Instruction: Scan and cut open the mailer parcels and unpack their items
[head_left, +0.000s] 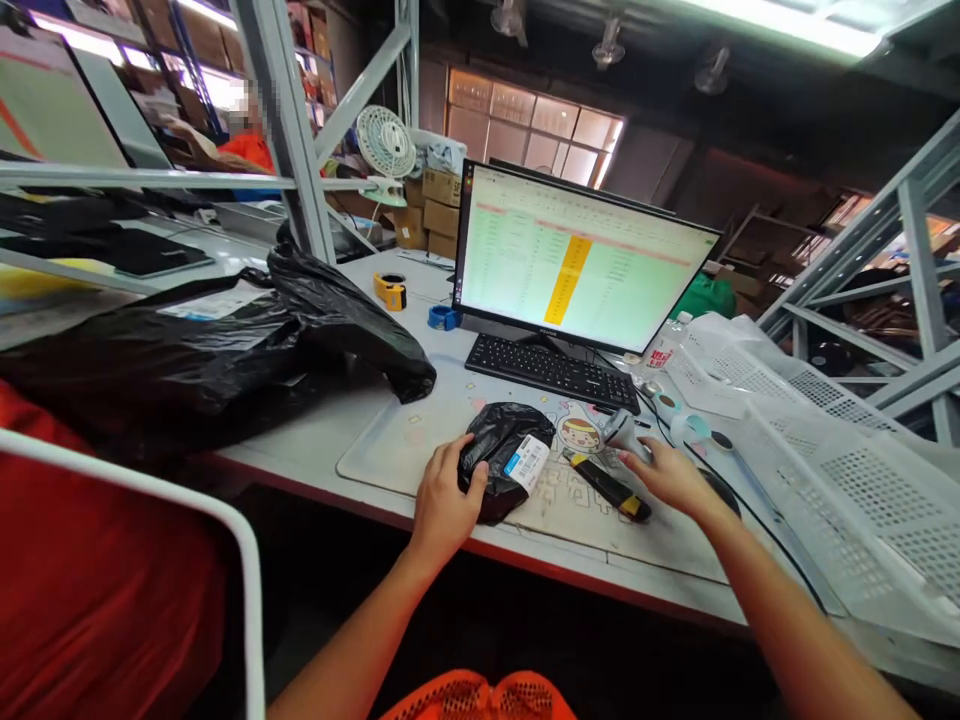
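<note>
My left hand (pixel 444 505) grips the left side of a small black plastic parcel (pixel 506 428), thumb and fingers around its edge. A white and blue label (pixel 528 464) faces up on the parcel. In my right hand (pixel 671 478) is a grey handheld barcode scanner (pixel 622 430), its head turned toward the parcel. Between the two hands a black and yellow box cutter (pixel 609 488) lies on the printed desk mat (pixel 397 455). Part of the scanner's handle is hidden by my fingers.
Behind the mat stand a keyboard (pixel 551 370) and a lit monitor (pixel 581 260). Large black plastic bags (pixel 187 350) cover the left of the desk. White perforated baskets (pixel 862 480) line the right. Tape rolls (pixel 390 291) sit farther back. Someone in orange (pixel 251 150) is beyond the frame.
</note>
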